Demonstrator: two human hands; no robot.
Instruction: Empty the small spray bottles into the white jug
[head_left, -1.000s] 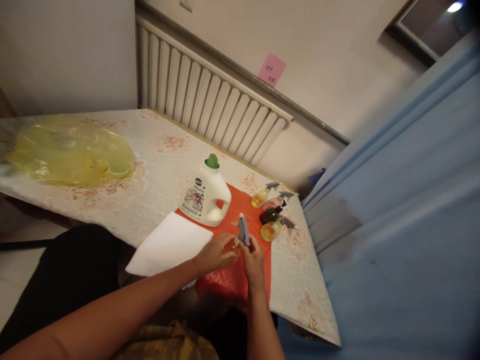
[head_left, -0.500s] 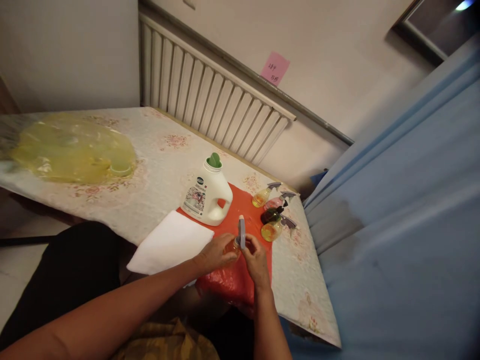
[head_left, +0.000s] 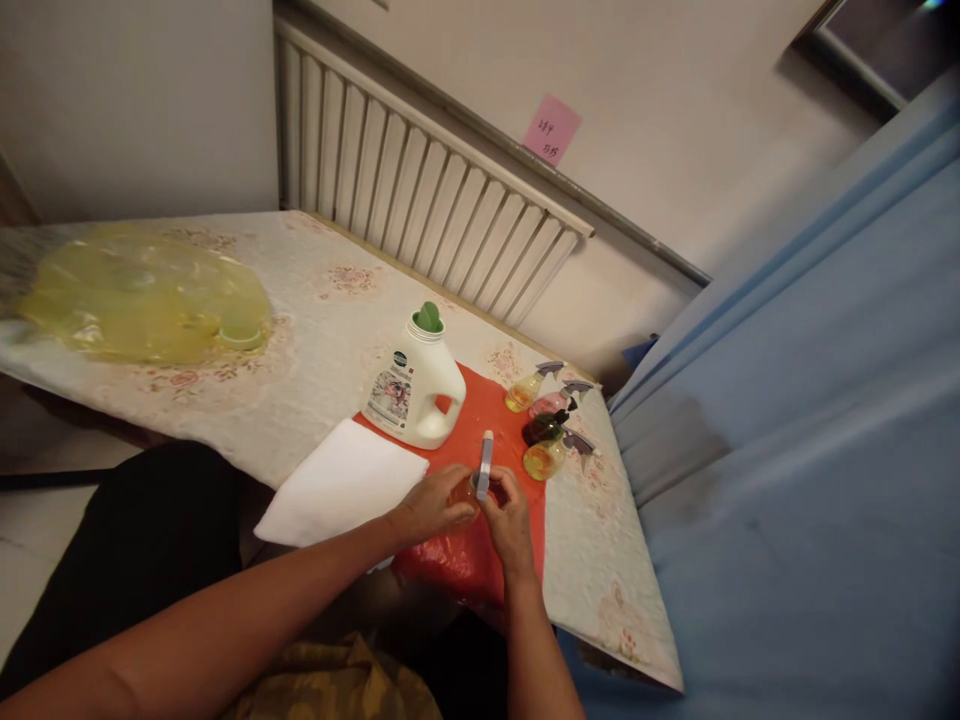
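Observation:
My left hand (head_left: 429, 506) wraps around the body of a small clear spray bottle (head_left: 463, 492) with orange-yellow liquid, held over a red plastic bag (head_left: 480, 545) on the table. My right hand (head_left: 508, 512) grips the bottle's grey trigger spray head (head_left: 484, 466), which stands upright at the bottle's neck. Most of the bottle is hidden by my fingers. A white detergent jug (head_left: 414, 384) with a green cap stands just beyond my hands. Several small spray bottles (head_left: 546, 420) with grey heads cluster to the right of it.
A white folded cloth (head_left: 339, 484) lies at the table's near edge, left of my hands. A crumpled yellow plastic sheet (head_left: 142, 294) covers the far left of the floral tablecloth (head_left: 315, 330). A white radiator (head_left: 420, 190) lines the wall; a blue curtain (head_left: 810, 430) hangs at the right.
The grey spray head has turned in my right hand, from broadside to edge-on. Both hands stay at the same spot on the bottle.

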